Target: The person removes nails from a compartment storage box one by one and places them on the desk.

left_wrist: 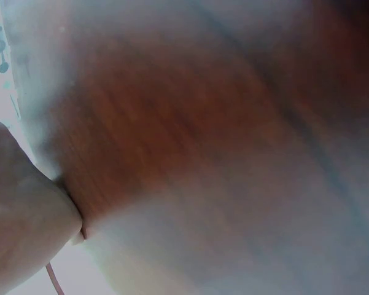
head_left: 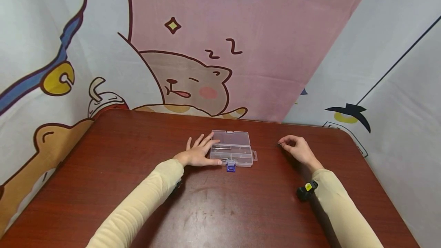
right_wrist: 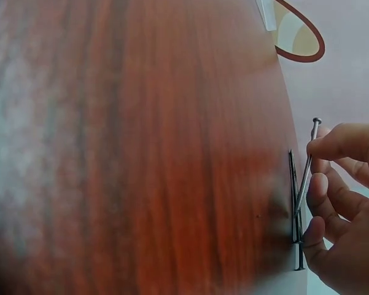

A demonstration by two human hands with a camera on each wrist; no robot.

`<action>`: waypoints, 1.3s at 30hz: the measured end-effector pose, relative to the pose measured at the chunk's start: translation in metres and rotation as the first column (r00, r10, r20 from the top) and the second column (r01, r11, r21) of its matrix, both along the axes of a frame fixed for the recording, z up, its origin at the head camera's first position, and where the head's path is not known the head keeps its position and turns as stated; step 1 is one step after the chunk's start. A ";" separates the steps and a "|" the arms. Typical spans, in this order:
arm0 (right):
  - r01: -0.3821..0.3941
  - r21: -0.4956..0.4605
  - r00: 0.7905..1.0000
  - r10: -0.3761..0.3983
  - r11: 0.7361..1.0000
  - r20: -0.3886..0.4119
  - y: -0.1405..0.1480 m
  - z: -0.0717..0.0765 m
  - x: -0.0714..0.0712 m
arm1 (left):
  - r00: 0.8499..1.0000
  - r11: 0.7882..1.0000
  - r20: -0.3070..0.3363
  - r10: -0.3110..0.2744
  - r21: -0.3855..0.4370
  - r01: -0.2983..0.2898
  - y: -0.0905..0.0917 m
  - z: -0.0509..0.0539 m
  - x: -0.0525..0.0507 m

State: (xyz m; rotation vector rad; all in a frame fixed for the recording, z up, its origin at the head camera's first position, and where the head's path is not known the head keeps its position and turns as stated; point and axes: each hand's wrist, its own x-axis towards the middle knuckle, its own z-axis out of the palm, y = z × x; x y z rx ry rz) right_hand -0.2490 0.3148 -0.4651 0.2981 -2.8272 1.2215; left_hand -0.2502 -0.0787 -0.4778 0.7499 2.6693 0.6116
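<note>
Metal nail (right_wrist: pixel 305 175) pinched in right hand (head_left: pixel 299 150), lidded clear plastic compartment box (head_left: pixel 236 139) touched by outspread left hand (head_left: pixel 197 157), brown wood-grain table (head_left: pixel 248 206) beneath

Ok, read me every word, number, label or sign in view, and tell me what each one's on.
"z", smaller, on the backdrop, above the drawn sleeping animal.
"Z", larger, beside it on the same backdrop.
Small marks at the backdrop's lower right: too small to read.
No readable lettering on the clear plastic box or the nail in the right hand.
</note>
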 end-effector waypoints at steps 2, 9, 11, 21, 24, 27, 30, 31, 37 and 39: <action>0.001 0.000 1.000 -0.001 1.000 0.005 0.000 -0.001 -0.001 | 1.000 1.000 -0.001 0.005 0.011 -0.005 0.000 -0.004 -0.002; 0.003 -0.020 1.000 -0.004 1.000 -0.007 0.001 -0.005 -0.005 | 1.000 1.000 0.000 0.012 0.014 -0.012 -0.001 -0.010 -0.005; 0.007 -0.039 1.000 -0.008 0.999 -0.019 0.000 -0.005 -0.006 | 1.000 1.000 0.000 0.009 0.003 -0.009 0.000 -0.007 -0.004; -0.015 -0.106 0.998 0.009 0.994 -0.061 -0.011 -0.004 -0.006 | 1.000 1.000 0.007 -0.002 -0.028 0.003 0.000 0.012 0.004; -0.029 -0.126 0.997 0.019 0.992 -0.074 -0.017 -0.001 -0.005 | 1.000 0.999 -0.001 -0.005 -0.042 0.005 0.001 0.014 0.005; -0.039 -0.139 0.996 0.028 0.990 -0.079 -0.025 0.003 -0.004 | 1.000 0.999 -0.006 -0.005 -0.042 0.005 0.002 0.014 0.005; -0.051 -0.158 0.996 0.039 0.986 -0.077 -0.033 0.007 -0.003 | 1.000 0.999 -0.005 -0.002 -0.043 0.002 0.002 0.014 0.006; -0.055 -0.165 0.996 0.042 0.985 -0.077 -0.036 0.008 -0.003 | 1.000 0.999 -0.004 -0.001 -0.042 0.001 0.002 0.015 0.006; -0.094 -0.168 0.995 0.086 0.981 -0.054 -0.050 0.015 -0.003 | 1.000 0.999 0.001 0.000 -0.046 0.000 0.002 0.015 0.006; -0.107 -0.167 0.994 0.101 0.980 -0.041 -0.053 0.017 -0.004 | 1.000 0.999 0.001 0.000 -0.050 0.000 0.002 0.015 0.006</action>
